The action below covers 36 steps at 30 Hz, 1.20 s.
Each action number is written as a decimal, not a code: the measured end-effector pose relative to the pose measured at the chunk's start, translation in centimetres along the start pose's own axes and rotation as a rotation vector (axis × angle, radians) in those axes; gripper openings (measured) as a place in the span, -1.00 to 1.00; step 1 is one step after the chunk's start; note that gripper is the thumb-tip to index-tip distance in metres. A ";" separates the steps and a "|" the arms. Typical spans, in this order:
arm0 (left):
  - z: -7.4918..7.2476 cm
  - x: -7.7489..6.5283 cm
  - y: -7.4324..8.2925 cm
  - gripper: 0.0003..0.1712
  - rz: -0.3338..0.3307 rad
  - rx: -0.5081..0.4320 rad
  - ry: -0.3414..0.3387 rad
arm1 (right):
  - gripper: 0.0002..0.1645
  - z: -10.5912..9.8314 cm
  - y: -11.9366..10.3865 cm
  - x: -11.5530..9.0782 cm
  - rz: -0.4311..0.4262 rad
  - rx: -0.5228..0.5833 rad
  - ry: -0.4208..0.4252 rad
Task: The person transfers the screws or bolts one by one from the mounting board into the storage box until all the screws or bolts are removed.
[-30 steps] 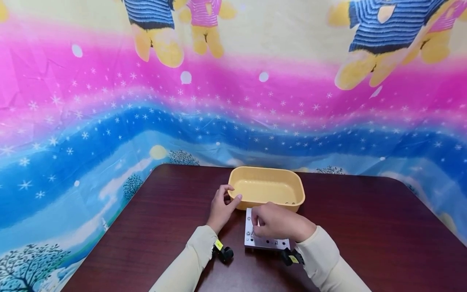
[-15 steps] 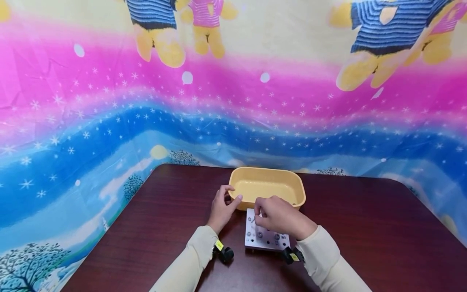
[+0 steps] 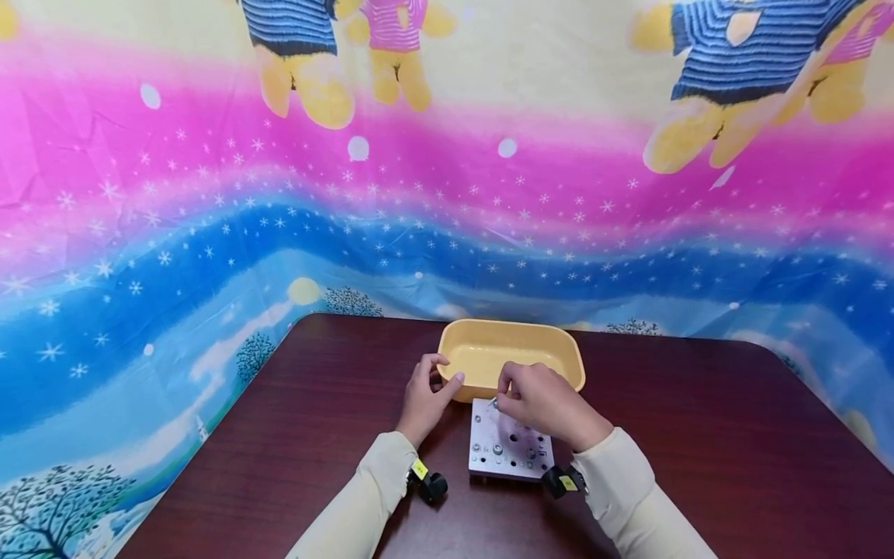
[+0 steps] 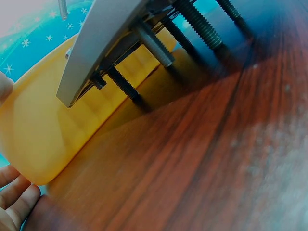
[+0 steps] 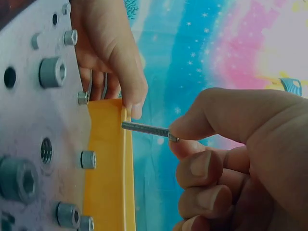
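A yellow plastic bin (image 3: pixel 475 359) stands on the table, and my left hand (image 3: pixel 424 396) holds its left end, thumb at the near side and fingers at the outer wall. In front of the bin is a silver metal plate (image 3: pixel 492 432) with holes and several socket-head bolts; in the left wrist view their threaded shanks (image 4: pixel 197 24) stick out beneath it. Between thumb and index finger, my right hand (image 3: pixel 548 400) pinches a thin bolt (image 5: pixel 147 128) by its head end. Its threaded shank is free of the plate and points toward the plate and bin.
The dark red wooden table (image 3: pixel 698 435) spreads out to both sides. Behind it hangs a printed cloth (image 3: pixel 447 194) with bears and snowflakes. A small black camera (image 3: pixel 433 487) is strapped at the left wrist, another (image 3: pixel 555 481) at the right.
My right hand has moved away from the plate's surface toward the bin with the thin bolt, uncovering more bolts on the plate. My left hand stays on the bin.
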<state>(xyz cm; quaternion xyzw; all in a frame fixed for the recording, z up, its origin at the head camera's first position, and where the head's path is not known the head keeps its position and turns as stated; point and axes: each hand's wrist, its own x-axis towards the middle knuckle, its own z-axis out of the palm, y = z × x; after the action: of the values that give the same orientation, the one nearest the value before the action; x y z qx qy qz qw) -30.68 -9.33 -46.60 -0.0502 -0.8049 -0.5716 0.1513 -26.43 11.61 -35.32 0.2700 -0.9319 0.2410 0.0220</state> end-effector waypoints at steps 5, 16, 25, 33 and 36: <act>0.0 0.1 0.0 -0.56 0.004 0.001 0.001 | -0.92 -0.2 0.9 0.3 -0.005 0.006 0.042; 0.1 0.1 0.0 -0.57 0.018 -0.001 0.001 | -0.94 -0.2 2.0 0.7 0.051 0.038 0.109; 0.0 0.1 -0.1 -0.57 0.022 -0.004 -0.003 | -0.96 -0.4 2.9 1.0 0.137 0.081 0.159; 0.0 0.0 -0.1 -0.56 0.022 -0.006 0.000 | -0.90 -0.5 3.6 1.0 0.260 0.100 0.188; 0.0 0.0 -0.1 -0.56 0.019 -0.006 0.000 | -0.89 -0.5 3.9 1.1 0.302 0.105 0.197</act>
<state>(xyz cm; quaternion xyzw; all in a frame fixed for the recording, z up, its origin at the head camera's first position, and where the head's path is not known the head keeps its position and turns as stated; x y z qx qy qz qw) -30.69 -9.36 -46.66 -0.0584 -0.8026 -0.5726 0.1567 -29.39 14.24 -36.39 0.1028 -0.9415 0.3149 0.0625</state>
